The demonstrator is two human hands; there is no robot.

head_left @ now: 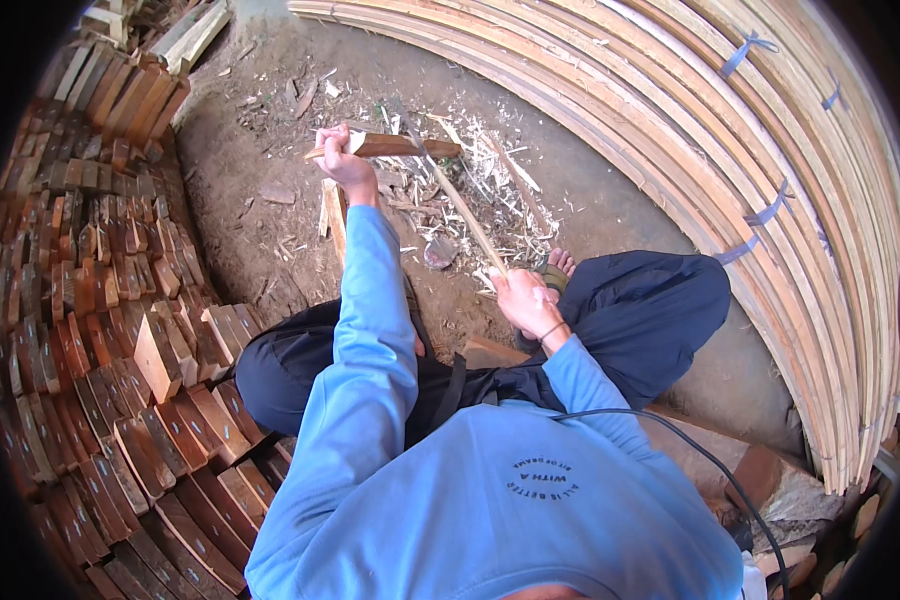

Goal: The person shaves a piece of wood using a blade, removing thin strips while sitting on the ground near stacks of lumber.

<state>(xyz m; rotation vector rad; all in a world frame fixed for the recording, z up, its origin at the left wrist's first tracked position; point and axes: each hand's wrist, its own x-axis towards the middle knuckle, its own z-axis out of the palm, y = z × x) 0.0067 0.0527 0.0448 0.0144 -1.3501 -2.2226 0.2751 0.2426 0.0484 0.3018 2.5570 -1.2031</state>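
My left hand [345, 165] is closed round one end of a short brown wooden piece [385, 146], held out to the right and narrowing toward its far end. In my closed right hand [527, 302] is the lower end of a long, pale wooden handle belonging to a long-handled blade [462, 208]. The tool slants up and left from that hand, and its dark metal end crosses the wooden piece near the middle. Whether the edge is touching or only passing in front, I cannot tell. Pale shavings [490, 180] lie scattered on the ground below.
Stacked wooden blocks [160, 350] line my left side. Long bundled wooden strips [670, 120], tied with blue bands [746, 52], curve along the far and right sides. A wood strip [334, 220] lies below my left hand. A black cable [710, 455] runs past my right side.
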